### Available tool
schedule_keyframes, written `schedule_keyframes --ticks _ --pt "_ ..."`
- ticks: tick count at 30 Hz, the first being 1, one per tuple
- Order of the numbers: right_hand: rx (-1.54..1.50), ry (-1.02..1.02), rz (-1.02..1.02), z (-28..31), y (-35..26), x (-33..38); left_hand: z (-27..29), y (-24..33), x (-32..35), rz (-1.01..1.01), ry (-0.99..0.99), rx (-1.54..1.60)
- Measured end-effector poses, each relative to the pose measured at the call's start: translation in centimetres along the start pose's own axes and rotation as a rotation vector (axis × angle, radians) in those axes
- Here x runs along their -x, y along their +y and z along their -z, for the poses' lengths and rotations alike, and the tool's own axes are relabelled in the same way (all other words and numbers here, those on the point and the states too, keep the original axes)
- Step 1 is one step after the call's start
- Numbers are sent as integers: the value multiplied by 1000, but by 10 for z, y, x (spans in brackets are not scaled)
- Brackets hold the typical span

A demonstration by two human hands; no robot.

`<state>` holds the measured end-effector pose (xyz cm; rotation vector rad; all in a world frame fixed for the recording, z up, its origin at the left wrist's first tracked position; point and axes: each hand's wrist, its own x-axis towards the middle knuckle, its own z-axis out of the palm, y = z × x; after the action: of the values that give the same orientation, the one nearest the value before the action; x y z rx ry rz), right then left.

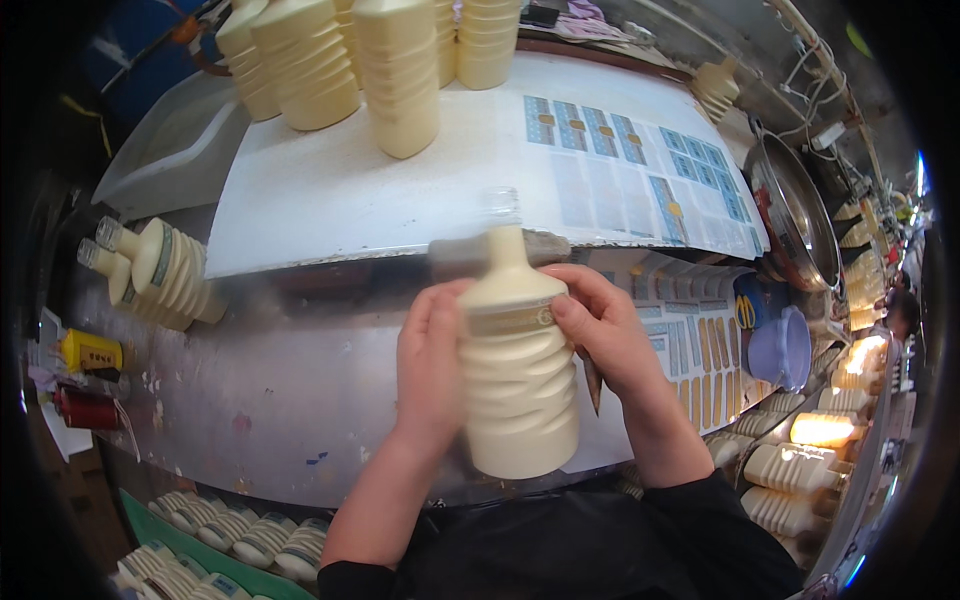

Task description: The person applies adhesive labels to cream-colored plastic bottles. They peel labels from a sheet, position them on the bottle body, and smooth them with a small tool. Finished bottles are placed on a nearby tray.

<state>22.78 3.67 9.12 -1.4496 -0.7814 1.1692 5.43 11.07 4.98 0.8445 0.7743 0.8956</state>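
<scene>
A cream bottle (520, 400) with a ribbed body and a clear threaded neck stands upright in front of me between both hands. Around its shoulder runs a greyish-gold label band (508, 318). My left hand (425, 345), blurred by motion, is closed against the left side. On the right, my right hand (607, 325) presses its thumb on the end of the band. A thin brown pointed tool (594, 386) sticks down from under the right hand; its kind I cannot make out. Behind the bottle's neck lies a grey-brown block (450, 258).
Several cream bottles (397, 90) stand on the white board (320, 215) ahead, beside blue label sheets (585, 130). Two labelled bottles (165, 265) lean at left. At right are gold label strips (712, 345), yellow-handled scissors (744, 311), a lavender tub (780, 350) and a metal basin (795, 205).
</scene>
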Motion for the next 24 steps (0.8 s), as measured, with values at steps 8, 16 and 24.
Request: schedule_keyframes --ticks 8,16,24 --pt "11 14 27 1 2 0 2 4 9 66 34 204" --pt "66 -31 29 6 5 1 -3 0 13 -52 -63 91" --pt "-8 4 34 0 2 2 -1 -5 8 -79 -51 23"
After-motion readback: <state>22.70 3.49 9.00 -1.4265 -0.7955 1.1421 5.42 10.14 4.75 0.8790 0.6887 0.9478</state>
